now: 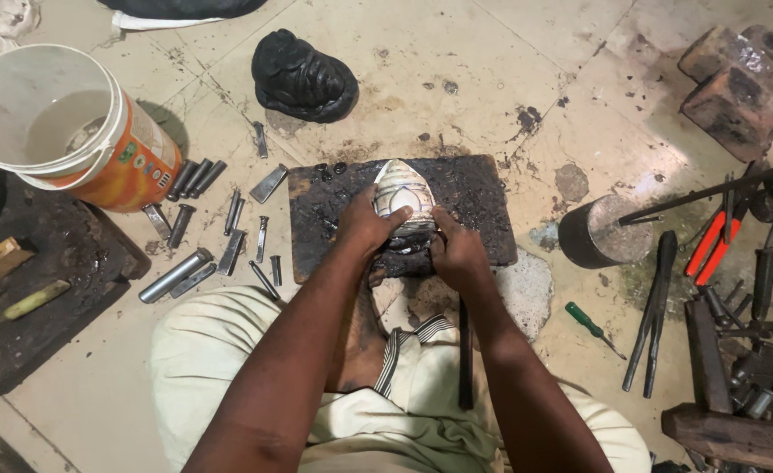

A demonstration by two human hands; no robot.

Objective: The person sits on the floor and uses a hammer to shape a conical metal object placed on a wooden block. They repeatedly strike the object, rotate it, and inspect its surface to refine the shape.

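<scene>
A silvery, leaf-shaped embossed metal piece [402,194] lies on a dark pitch-covered board [483,201] on the floor in front of me. My left hand [365,226] grips its left edge, thumb pressed on its face. Against the piece's lower right edge rests my right hand [457,254], fingers curled around it. Both hands hold the piece down on the board. A thin dark rod [464,359] lies over my lap below the right hand.
Several steel punches [220,236] lie scattered left of the board. A white and orange bucket [62,131] stands at far left, a black lump [303,79] behind the board. Right: a metal cylinder [597,232], green screwdriver [590,326], orange-handled pliers [711,245], tongs, bricks [737,88].
</scene>
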